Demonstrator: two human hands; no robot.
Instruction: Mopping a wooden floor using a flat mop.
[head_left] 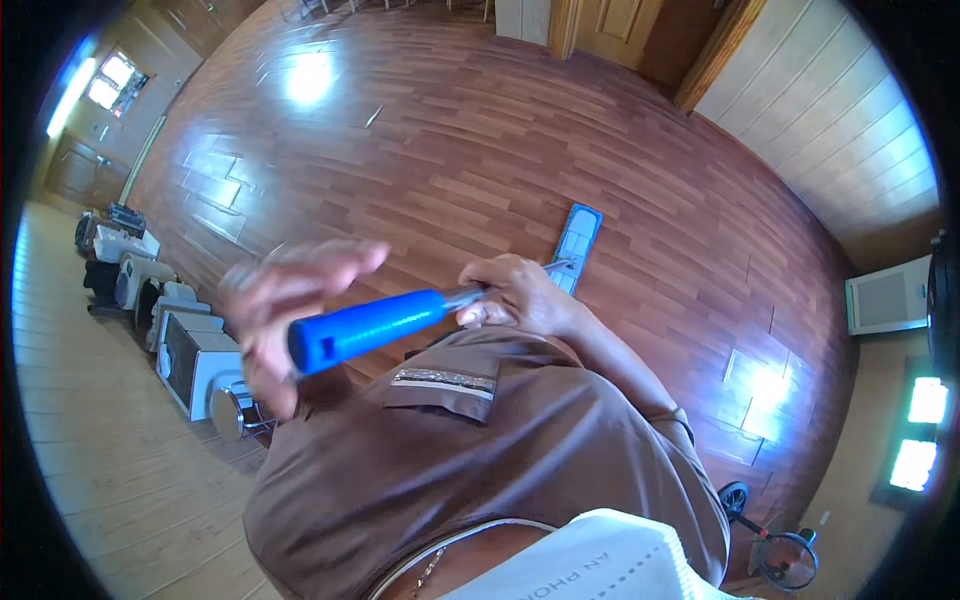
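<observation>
My right hand [518, 293] is wrapped round the metal pole of a flat mop, just past its blue grip [375, 328]. The grip's thick end points left toward my left hand [285, 305]. That hand is smeared by motion, but its fingers look stretched out and apart, beside and partly behind the end of the grip. Beyond my right hand, the pole runs to a rectangular blue mop head [577, 248] lying flat on the brown wood-plank floor [430, 180]. My right hand hides part of the pole.
Along the left wall stand several appliances and boxes, among them a white oven-like box [195, 365] and a round stool [235, 412]. A white cabinet [890, 298] is at the right wall. A wheeled item [735, 497] lies lower right. A wooden door [615, 30] is at the far side.
</observation>
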